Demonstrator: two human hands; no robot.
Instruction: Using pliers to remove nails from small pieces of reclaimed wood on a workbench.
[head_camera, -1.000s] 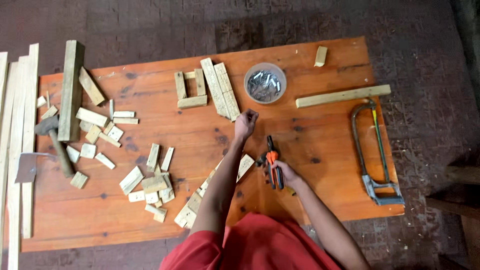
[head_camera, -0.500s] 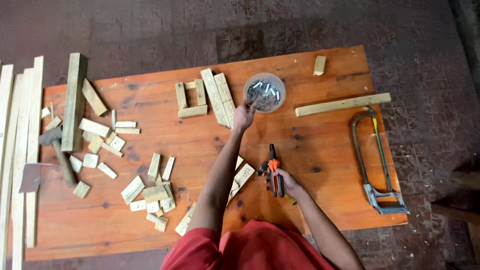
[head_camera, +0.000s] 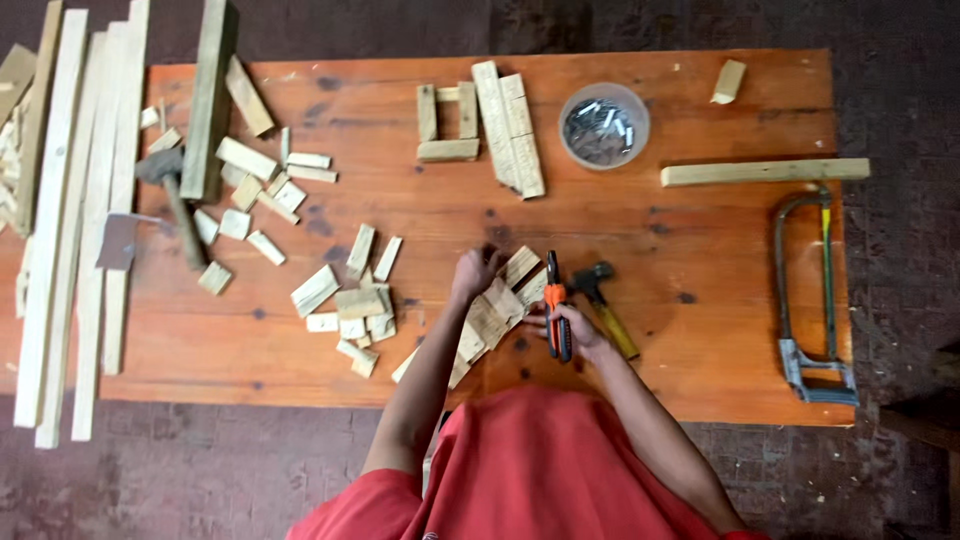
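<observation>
My left hand (head_camera: 475, 272) rests with curled fingers at the upper end of a row of short wooden pieces (head_camera: 490, 318) lying slantwise on the orange wooden table (head_camera: 700, 340). Whether it holds anything small is not visible. My right hand (head_camera: 575, 330) grips orange-handled pliers (head_camera: 555, 305), their jaws pointing away from me, just right of those wooden pieces. A hammer with a yellowish handle (head_camera: 603, 300) lies on the table beside my right hand.
A clear round bowl of nails (head_camera: 603, 125) stands at the back. Joined wooden pieces (head_camera: 490, 120) lie left of it. A hacksaw (head_camera: 810, 290) and a wooden stick (head_camera: 765, 172) are at right. Scattered blocks (head_camera: 350, 300), another hammer (head_camera: 175, 205) and long slats (head_camera: 60, 220) are at left.
My left hand has drawn back from the bowl of nails to the wooden pieces near me. The right hand still holds the pliers. The view has moved closer.
</observation>
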